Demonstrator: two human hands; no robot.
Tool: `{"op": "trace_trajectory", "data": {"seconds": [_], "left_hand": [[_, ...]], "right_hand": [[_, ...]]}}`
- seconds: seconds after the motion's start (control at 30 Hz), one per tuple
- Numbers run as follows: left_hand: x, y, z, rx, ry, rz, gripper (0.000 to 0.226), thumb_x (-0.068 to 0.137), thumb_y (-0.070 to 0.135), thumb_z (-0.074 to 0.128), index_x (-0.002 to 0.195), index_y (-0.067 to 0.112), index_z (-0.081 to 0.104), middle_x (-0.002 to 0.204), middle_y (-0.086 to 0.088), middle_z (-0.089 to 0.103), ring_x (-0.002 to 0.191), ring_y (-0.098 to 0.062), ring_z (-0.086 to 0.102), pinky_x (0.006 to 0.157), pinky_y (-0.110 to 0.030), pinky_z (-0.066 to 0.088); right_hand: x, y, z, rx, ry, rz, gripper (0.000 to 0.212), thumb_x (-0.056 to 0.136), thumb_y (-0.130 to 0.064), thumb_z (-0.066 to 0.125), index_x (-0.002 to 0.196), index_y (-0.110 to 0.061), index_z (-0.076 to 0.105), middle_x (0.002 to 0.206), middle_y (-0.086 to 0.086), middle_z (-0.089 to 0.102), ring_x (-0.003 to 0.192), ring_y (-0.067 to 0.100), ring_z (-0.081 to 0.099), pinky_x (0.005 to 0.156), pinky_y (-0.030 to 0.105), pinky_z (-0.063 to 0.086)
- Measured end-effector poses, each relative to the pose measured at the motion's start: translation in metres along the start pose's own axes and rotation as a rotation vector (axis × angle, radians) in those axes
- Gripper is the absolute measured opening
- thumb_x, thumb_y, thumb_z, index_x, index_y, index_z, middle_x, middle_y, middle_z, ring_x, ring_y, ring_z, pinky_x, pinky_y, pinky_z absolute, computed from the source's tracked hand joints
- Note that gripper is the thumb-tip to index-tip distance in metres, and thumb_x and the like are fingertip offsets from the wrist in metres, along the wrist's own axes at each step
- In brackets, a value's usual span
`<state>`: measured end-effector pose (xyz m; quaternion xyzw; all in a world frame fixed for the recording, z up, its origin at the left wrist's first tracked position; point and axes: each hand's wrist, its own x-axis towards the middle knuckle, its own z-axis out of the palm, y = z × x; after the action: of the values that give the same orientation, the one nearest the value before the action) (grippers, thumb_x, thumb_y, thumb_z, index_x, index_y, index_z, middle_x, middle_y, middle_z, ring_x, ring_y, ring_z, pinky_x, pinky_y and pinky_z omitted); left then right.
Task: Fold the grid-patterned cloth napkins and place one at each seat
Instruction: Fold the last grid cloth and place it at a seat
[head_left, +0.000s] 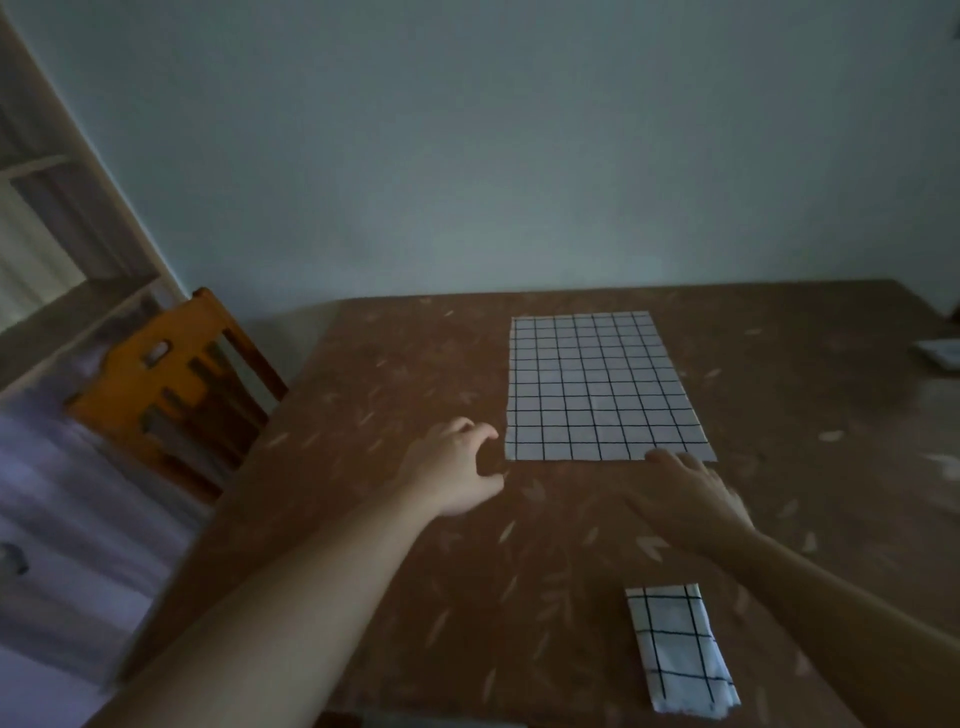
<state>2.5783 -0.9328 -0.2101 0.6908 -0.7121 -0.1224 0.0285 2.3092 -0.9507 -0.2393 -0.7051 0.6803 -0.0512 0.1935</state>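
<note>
**Two hands at the near edge of the flat napkin**

Nearest to the camera lies a folded white cloth napkin with black grid lines (680, 649), a narrow strip at the near right part of the brown desk with pale leaf pattern (415, 571). It lies flat and no hand touches it.

Further away, in the middle of the desk, a larger white cloth napkin with black grid lines (597, 387) is spread out flat as a rectangle, its long sides running from near to far.

Both bare forearms reach forward over the desk. The left hand (457, 473) is just beside the near left corner of the spread napkin, with fingers loosely curled and nothing between them; whether the fingertips touch the cloth I cannot tell. The right hand (691, 488) is blurred, its fingers stretched forward, and the fingertips meet the near edge of the spread napkin close to its near right corner. It grips nothing.

On the left side of the desk stands an orange-brown wooden chair with a slatted back (171, 384). At the far right edge of the desk lies a small pale object (943, 353), too dark and cut off to identify.
</note>
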Motion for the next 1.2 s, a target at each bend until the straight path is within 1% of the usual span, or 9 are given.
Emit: {"op": "trace_trajectory", "data": {"seconds": [0.3,0.43,0.53,0.63,0.73,0.93,1.03,1.1,1.2], "left_hand": [[0.171,-0.022,0.093,-0.044,-0.065,0.198,0.058,0.091,0.053,0.052,0.141,0.027,0.039,0.142,0.002,0.044,0.131,-0.020,0.042,0.103,-0.041,0.044],[0.254,-0.037,0.130,-0.029,0.005,0.268,0.066,0.094,0.055,0.048,0.146,0.018,0.033,0.149,-0.004,0.039,0.139,-0.022,0.034,0.113,-0.042,0.033],[0.305,-0.039,0.143,0.026,-0.026,0.330,0.078,0.092,0.064,0.042,0.152,0.017,0.021,0.157,-0.008,0.024,0.146,-0.026,0.019,0.118,-0.045,0.022],[0.338,-0.037,0.153,0.119,-0.161,0.332,0.109,0.078,0.085,0.036,0.155,0.019,-0.004,0.163,-0.010,-0.008,0.150,-0.028,-0.008,0.122,-0.048,0.002],[0.355,-0.038,0.161,0.131,-0.249,0.299,0.130,0.064,0.094,0.038,0.153,0.015,-0.015,0.161,-0.013,-0.021,0.148,-0.029,-0.018,0.121,-0.047,-0.006],[0.357,-0.040,0.170,0.093,-0.208,0.294,0.131,0.064,0.094,0.038,0.154,0.013,-0.013,0.162,-0.011,-0.020,0.148,-0.028,-0.018,0.121,-0.048,-0.007],[0.344,-0.040,0.171,0.031,-0.119,0.313,0.119,0.068,0.091,0.034,0.155,0.019,-0.001,0.164,-0.010,-0.007,0.150,-0.028,-0.008,0.122,-0.047,0.001],[0.328,-0.039,0.172,-0.008,-0.049,0.336,0.101,0.078,0.084,0.033,0.154,0.022,0.011,0.164,-0.007,0.006,0.150,-0.025,0.003,0.122,-0.043,0.006],[0.299,-0.036,0.168,-0.109,0.076,0.348,0.071,0.090,0.065,0.043,0.148,0.026,0.032,0.154,0.002,0.033,0.143,-0.018,0.026,0.115,-0.033,0.018]], "right_hand": [[0.112,-0.010,0.087,0.096,0.001,0.128,0.075,0.087,-0.057,0.050,0.149,-0.026,0.022,0.154,0.000,0.029,0.134,0.025,0.040,0.104,0.046,0.041],[0.183,-0.007,0.110,0.045,0.080,0.105,0.065,0.092,-0.053,0.046,0.149,-0.032,0.023,0.158,0.000,0.024,0.139,0.025,0.033,0.107,0.047,0.038],[0.231,0.001,0.112,-0.072,0.123,0.093,0.066,0.094,-0.056,0.040,0.151,-0.034,0.014,0.162,-0.001,0.010,0.147,0.022,0.015,0.113,0.048,0.027],[0.267,0.014,0.113,-0.186,0.083,0.136,0.092,0.084,-0.075,0.036,0.153,-0.030,-0.005,0.162,0.003,-0.012,0.150,0.022,-0.007,0.118,0.046,0.009],[0.289,0.024,0.118,-0.168,0.007,0.207,0.113,0.069,-0.090,0.033,0.152,-0.027,-0.011,0.161,0.006,-0.019,0.149,0.023,-0.014,0.119,0.046,0.000],[0.284,0.027,0.137,-0.137,0.109,0.203,0.107,0.071,-0.090,0.018,0.154,-0.024,0.001,0.163,0.005,-0.004,0.150,0.021,-0.006,0.120,0.044,0.001],[0.274,0.022,0.139,-0.085,0.179,0.187,0.092,0.080,-0.081,0.026,0.151,-0.023,0.019,0.162,0.002,0.012,0.149,0.020,0.007,0.120,0.043,0.010],[0.265,0.018,0.140,-0.061,0.249,0.140,0.069,0.086,-0.070,0.035,0.138,-0.025,0.043,0.153,0.000,0.036,0.144,0.021,0.027,0.115,0.045,0.022],[0.249,0.012,0.140,0.006,0.345,0.035,0.036,0.085,-0.051,0.046,0.102,-0.026,0.065,0.116,-0.005,0.064,0.114,0.022,0.056,0.096,0.043,0.038]]}}
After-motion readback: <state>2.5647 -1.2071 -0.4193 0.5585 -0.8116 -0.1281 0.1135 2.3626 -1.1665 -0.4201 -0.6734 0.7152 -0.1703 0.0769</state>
